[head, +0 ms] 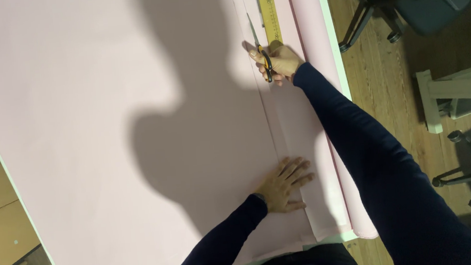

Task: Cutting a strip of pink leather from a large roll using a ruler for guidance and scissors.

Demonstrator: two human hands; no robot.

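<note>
A wide sheet of pale pink fabric [93, 133] covers the table. My right hand [279, 61] grips orange-and-black scissors [263, 56], blades pointing away from me along a cut line in the fabric. A slit [268, 118] runs from the scissors back toward me. My left hand [285, 184] lies flat, fingers spread, on the fabric near the slit, close to my body. A yellow ruler [267, 4] lies on the cloth just beyond the scissors. Both arms wear dark blue sleeves.
A roll of the same pink fabric [333, 141] lies along the table's right edge. Beyond it is wooden floor with office chair bases [372, 12] and a white wooden frame [454, 96]. The table's left edge [0, 164] borders brown boards.
</note>
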